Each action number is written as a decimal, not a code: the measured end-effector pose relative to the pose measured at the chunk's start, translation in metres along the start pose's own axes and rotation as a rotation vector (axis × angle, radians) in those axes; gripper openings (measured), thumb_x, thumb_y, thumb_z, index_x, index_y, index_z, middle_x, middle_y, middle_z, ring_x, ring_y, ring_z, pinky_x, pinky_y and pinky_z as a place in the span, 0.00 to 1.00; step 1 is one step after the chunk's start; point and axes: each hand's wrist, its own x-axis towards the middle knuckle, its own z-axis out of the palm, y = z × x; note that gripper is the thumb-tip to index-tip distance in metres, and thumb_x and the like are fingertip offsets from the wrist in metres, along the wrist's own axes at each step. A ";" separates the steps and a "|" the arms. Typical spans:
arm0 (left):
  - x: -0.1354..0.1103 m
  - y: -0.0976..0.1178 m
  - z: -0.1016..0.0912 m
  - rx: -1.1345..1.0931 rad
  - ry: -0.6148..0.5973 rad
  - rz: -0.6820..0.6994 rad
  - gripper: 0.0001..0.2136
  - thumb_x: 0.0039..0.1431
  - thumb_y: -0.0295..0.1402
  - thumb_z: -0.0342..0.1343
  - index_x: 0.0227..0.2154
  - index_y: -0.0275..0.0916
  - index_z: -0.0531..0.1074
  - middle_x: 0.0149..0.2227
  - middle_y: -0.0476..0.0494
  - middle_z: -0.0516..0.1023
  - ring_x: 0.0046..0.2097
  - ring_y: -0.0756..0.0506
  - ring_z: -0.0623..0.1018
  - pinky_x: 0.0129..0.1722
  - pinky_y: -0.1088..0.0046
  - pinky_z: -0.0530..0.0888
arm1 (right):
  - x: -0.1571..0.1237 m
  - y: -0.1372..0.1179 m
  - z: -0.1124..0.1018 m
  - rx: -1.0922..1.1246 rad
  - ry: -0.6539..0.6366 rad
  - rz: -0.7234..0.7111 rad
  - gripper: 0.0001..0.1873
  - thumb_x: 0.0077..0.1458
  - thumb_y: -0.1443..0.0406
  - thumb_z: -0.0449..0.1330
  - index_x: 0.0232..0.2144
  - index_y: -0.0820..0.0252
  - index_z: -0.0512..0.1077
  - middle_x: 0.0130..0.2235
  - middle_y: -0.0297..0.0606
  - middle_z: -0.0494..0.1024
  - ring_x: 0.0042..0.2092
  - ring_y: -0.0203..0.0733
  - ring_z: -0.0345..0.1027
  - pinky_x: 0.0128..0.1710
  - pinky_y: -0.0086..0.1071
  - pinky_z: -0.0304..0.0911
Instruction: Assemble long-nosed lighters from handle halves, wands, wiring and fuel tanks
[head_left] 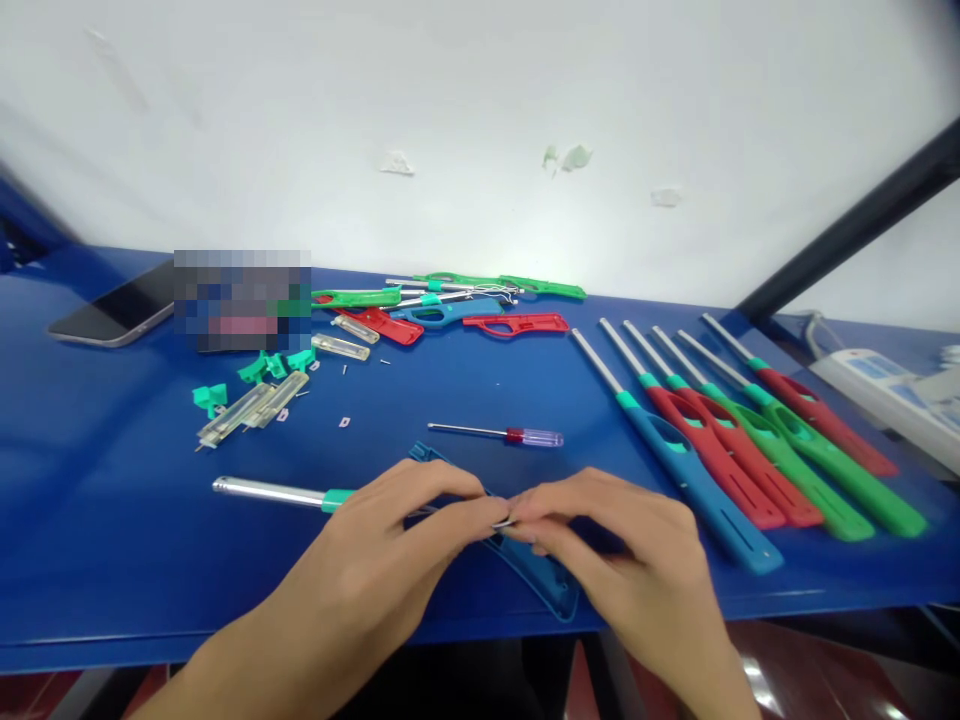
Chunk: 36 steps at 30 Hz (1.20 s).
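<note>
My left hand [390, 550] and my right hand [622, 540] meet above the front of the table. Both have their fingertips pinched on a thin, pale wire [504, 523], mostly hidden by the fingers. Under them lies a blue lighter handle half [544, 580], its inner side up. A silver lighter tube [270, 492] with a teal collar [336, 499] points left from beneath my left hand. Beyond the hands rests a small screwdriver [534, 437] with a clear purple and red handle.
Several assembled lighters, such as a blue one [697, 490], lie in a row at right. At left are clear fuel tanks [240, 415], teal triggers [210, 397] and a phone [116, 305]. Loose handle halves [517, 323] lie by the wall. A white device [885, 385] sits far right.
</note>
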 end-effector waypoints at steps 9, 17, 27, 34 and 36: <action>0.002 -0.004 0.011 -0.062 0.084 -0.002 0.12 0.80 0.25 0.52 0.55 0.42 0.78 0.50 0.48 0.82 0.46 0.54 0.82 0.49 0.81 0.77 | -0.001 0.001 0.000 -0.006 0.034 0.043 0.04 0.68 0.66 0.70 0.40 0.50 0.81 0.37 0.18 0.89 0.33 0.29 0.83 0.39 0.21 0.72; 0.006 0.001 0.008 -0.047 0.138 -0.002 0.09 0.77 0.24 0.56 0.50 0.42 0.79 0.48 0.51 0.86 0.46 0.53 0.85 0.51 0.78 0.79 | -0.001 0.002 0.000 -0.035 0.036 0.038 0.04 0.68 0.66 0.70 0.38 0.51 0.81 0.37 0.20 0.90 0.34 0.30 0.84 0.39 0.24 0.72; 0.010 0.006 0.008 -0.060 0.169 -0.024 0.07 0.75 0.24 0.58 0.46 0.41 0.80 0.45 0.52 0.87 0.45 0.54 0.85 0.51 0.82 0.79 | -0.002 0.001 0.000 -0.019 0.034 -0.008 0.05 0.68 0.68 0.69 0.38 0.53 0.82 0.37 0.22 0.90 0.35 0.30 0.85 0.41 0.24 0.73; 0.010 0.004 0.008 -0.091 0.154 -0.044 0.09 0.75 0.23 0.57 0.47 0.40 0.81 0.44 0.50 0.85 0.43 0.54 0.84 0.48 0.85 0.79 | -0.003 0.001 0.000 -0.009 0.018 -0.006 0.04 0.68 0.68 0.70 0.39 0.53 0.81 0.37 0.22 0.90 0.35 0.30 0.85 0.41 0.25 0.73; 0.009 0.004 0.008 -0.082 0.150 -0.043 0.10 0.76 0.23 0.57 0.49 0.41 0.81 0.45 0.50 0.85 0.44 0.54 0.84 0.48 0.85 0.79 | -0.003 0.001 0.000 -0.013 0.021 -0.014 0.04 0.68 0.68 0.70 0.39 0.53 0.81 0.37 0.22 0.90 0.35 0.30 0.85 0.41 0.25 0.73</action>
